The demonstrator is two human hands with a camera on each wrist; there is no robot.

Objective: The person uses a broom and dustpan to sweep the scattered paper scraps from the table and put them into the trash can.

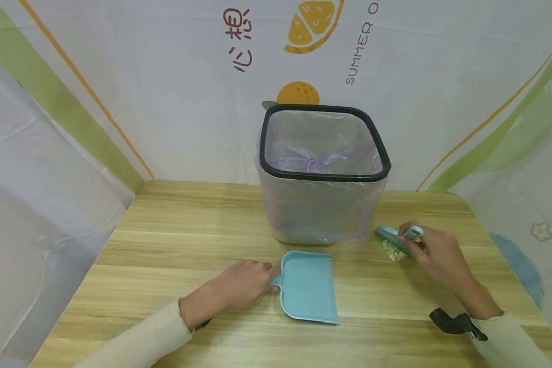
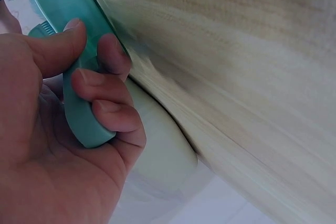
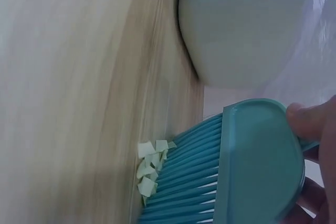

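My left hand (image 1: 246, 282) grips the handle of a light-blue dustpan (image 1: 307, 287), which lies on the table with its straight edge facing right. In the left wrist view the fingers curl round the dustpan's handle (image 2: 86, 121). Over on the right, my right hand (image 1: 434, 253) holds a small teal brush (image 1: 388, 236) by its handle. The brush's bristles (image 3: 184, 174) touch the table beside a little heap of pale yellow-green scraps (image 3: 150, 169). Those scraps lie to the right of the dustpan, a hand's width or more from its edge.
A bin (image 1: 324, 209) with a black rim and a clear purplish liner stands behind the dustpan, at the back of the wooden table (image 1: 188, 225). White printed curtains (image 1: 188, 102) hang behind and at both sides.
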